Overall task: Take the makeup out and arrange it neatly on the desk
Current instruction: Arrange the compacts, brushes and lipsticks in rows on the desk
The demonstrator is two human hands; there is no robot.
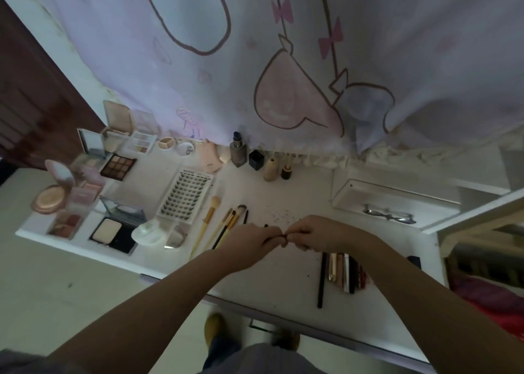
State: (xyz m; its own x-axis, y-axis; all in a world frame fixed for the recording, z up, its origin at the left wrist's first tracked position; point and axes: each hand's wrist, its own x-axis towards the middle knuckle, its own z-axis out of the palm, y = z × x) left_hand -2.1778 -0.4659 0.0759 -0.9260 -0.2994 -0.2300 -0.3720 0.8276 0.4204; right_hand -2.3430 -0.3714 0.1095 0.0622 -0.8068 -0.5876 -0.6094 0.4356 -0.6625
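A: Where are the hands?

B: Both are over the middle of the white surface (283, 192). The left hand (255, 239) and the right hand (314, 233) meet fingertip to fingertip, fingers curled in on each side. Something small and dark sits between them — too small to name. Each grip looks pinched on it, though I cannot tell how firmly.

A: And the makeup?

B: Most of it is out and laid on the surface. At the far left, several open palettes: a 9-pan brown eyeshadow palette (118, 167), a round pink compact (52, 198) with its lid up, a blush palette (66, 222) and a black powder compact (113, 233) near the front edge. Beside those lies a lash tray (185, 195) with rows of dark lashes.

A: Brushes?

B: A row of brushes (224, 226) with pale yellow handles lies just left of the left hand, bristles pointing to the back. To the right, under the right forearm, a bundle of pencils and tubes (344, 271) lies side by side, touching.

A: Anything upright?

B: Yes — along the back edge a foundation bottle (237, 154) with a black pump, a small black jar (256, 159), a beige bottle (270, 169) and a tiny dark-capped bottle (286, 172). A clear tray (397, 195) at the right holds a pair of glasses (390, 214). A printed curtain (255, 47) hangs behind.
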